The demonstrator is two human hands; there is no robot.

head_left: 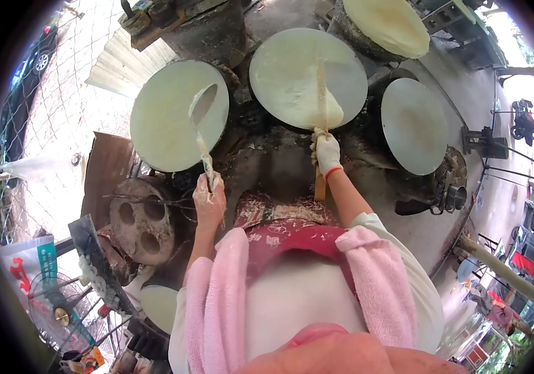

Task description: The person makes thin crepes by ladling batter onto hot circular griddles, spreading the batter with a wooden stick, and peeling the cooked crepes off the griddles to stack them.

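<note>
In the head view, the left hand (209, 201), sitting near 9 o'clock from the middle, is gripping the batter-smeared handle of a ladle (205, 105), its fingers closing around it. The ladle's bowl is hanging toward 11 o'clock over the right part of the left griddle (158, 118); whether it is touching the surface I cannot tell. The right hand (327, 154), wearing a white glove with a red cuff edge, is clasping a wooden strip (321, 81) at about 2 o'clock. The strip is reaching up across the centre griddle (351, 81), between 12 and 1 o'clock, and its lower end is poking out below the glove. A soft mound of pale batter (333, 115) is lying against the strip, near that griddle's lower edge. A right griddle (415, 124) is standing at 2 o'clock, and a pale round sheet (388, 25) is resting at 1 o'clock. Between 8 and 9 o'clock a three-holed block (141, 219) is sitting beside the left arm. A pink towel (379, 280) is draping over the shoulders above a red apron (273, 246).
</note>
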